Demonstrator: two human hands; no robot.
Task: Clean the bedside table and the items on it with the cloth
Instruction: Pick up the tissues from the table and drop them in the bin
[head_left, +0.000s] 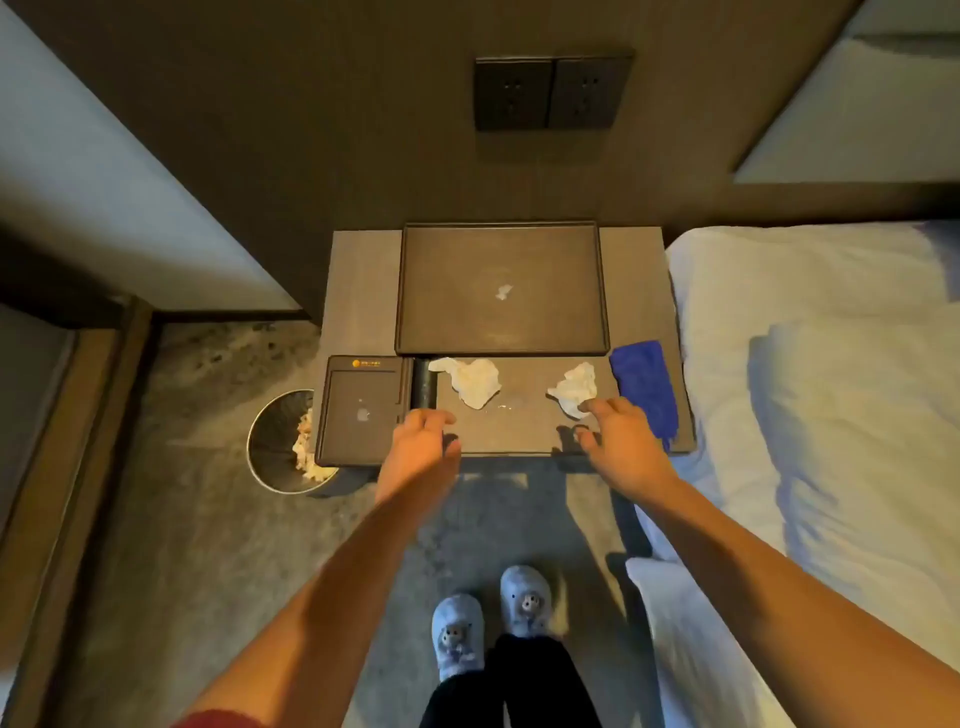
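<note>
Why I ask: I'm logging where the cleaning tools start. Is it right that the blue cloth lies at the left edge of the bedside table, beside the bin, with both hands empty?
Not quite. The head view shows the blue cloth at the right edge of the bedside table, next to the bed, not beside the bin. The left hand and right hand are indeed empty.
</note>
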